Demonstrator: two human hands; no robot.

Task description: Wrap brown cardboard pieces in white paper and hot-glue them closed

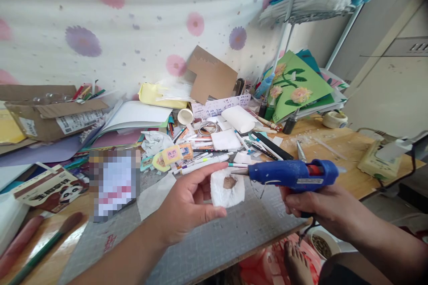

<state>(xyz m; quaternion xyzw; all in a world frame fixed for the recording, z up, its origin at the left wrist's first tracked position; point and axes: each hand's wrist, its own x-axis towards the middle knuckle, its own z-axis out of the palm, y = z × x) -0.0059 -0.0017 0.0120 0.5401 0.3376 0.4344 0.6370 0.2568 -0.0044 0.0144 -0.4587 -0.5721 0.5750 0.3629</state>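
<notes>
Two hands meet low in the middle of the frame. The left hand [187, 205] pinches a small white fluffy pad with a brown blob [227, 187]. The right hand [314, 207] is wrapped tight round a blue plastic glue gun [294, 173], its tip just beside the pad. Below lies a grey cutting mat [214, 240]. Farther back, white pens [203, 160] and a green flower card [297, 82] clutter the wooden worktop [337, 147].

A home craft corner is shown: a wooden table [337, 142] is crowded with marker pens [203, 160], coloured paper sheets [43, 149], a cardboard box [50, 113] and a paper-flower card [296, 84]. A floral cloth [133, 26] is hung behind, and a grey cutting mat [214, 240] is laid in front.
</notes>
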